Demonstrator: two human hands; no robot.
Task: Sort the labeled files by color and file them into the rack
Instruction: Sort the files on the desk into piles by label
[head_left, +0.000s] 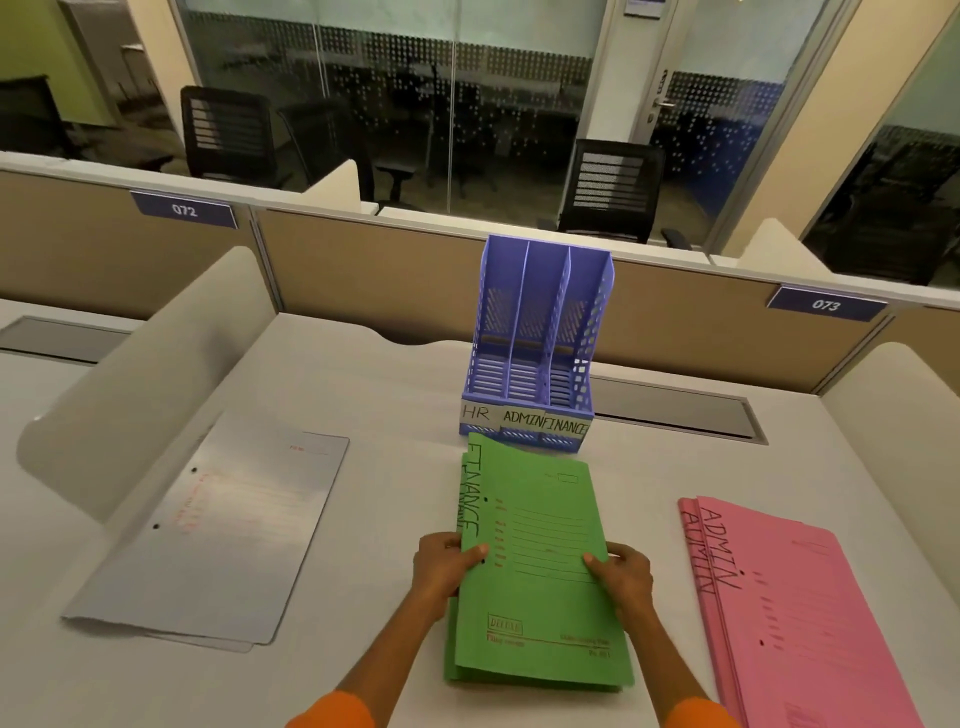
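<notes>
Left hand (448, 564) and right hand (621, 571) pinching green files' (540, 587) side edges, rack (535, 338) just beyond

Left hand (445, 564) and right hand (621, 571) forward, fingers curled.

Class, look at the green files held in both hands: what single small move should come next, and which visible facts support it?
Probably lift the green files, gripped at their sides by the left hand and right hand, and carry them toward the rack. They read FINANCE, the rack's rightmost slot carries the FINANCE label, and all three slots look empty.
</notes>
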